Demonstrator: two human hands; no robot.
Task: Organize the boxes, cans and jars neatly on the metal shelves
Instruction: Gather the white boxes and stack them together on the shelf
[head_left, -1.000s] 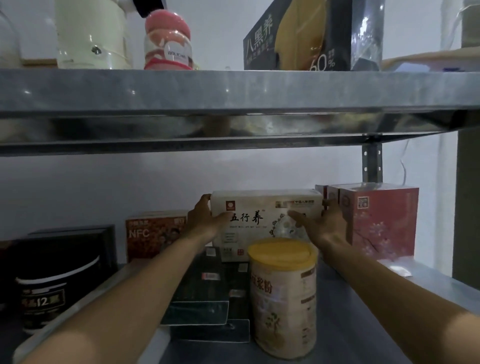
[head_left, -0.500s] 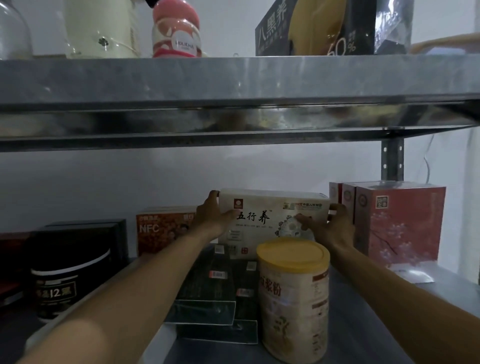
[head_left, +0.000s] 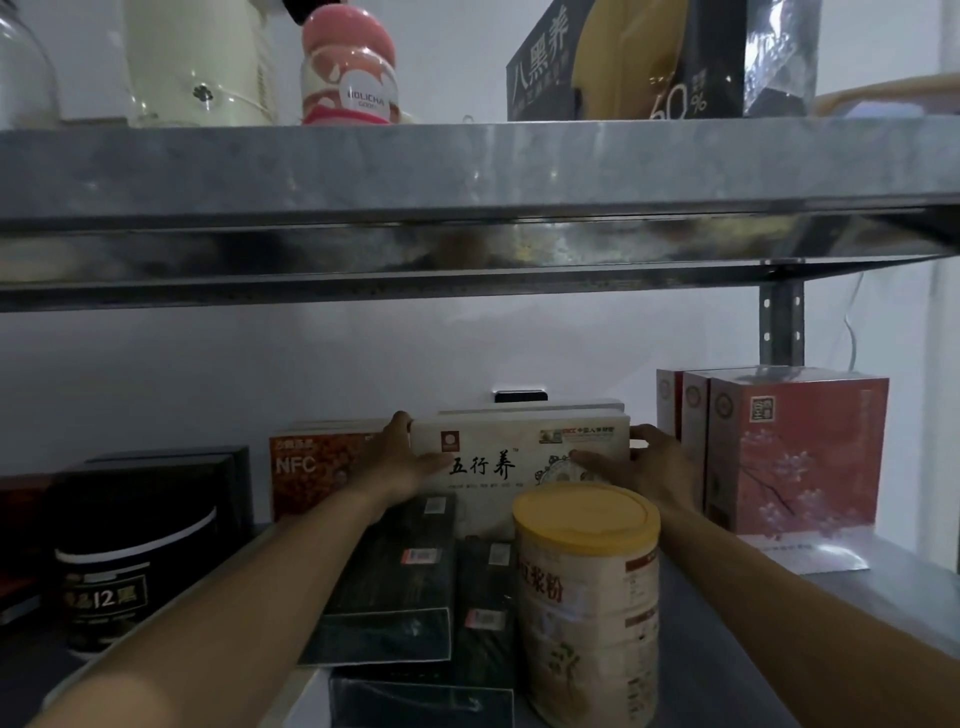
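Note:
A flat white box (head_left: 519, 457) with black characters stands upright at the back of the lower metal shelf (head_left: 717, 649). My left hand (head_left: 400, 460) grips its left end and my right hand (head_left: 652, 465) grips its right end. It stands between an orange NFC box (head_left: 306, 467) on the left and red blossom-print boxes (head_left: 795, 452) on the right. In front of it a cream can with a yellow lid (head_left: 587, 597) stands upright, next to dark green flat boxes (head_left: 395, 587) lying on the shelf.
A black jar (head_left: 119, 577) and black boxes (head_left: 171, 467) fill the lower left. The upper shelf (head_left: 467, 166) carries a cream jug (head_left: 197, 62), a pink-capped bottle (head_left: 348, 67) and a black box (head_left: 623, 62). A perforated upright post (head_left: 779, 317) stands at the back right.
The white box has been pushed further back toward the wall, with both hands still on its ends. The view has shifted slightly left and closer.

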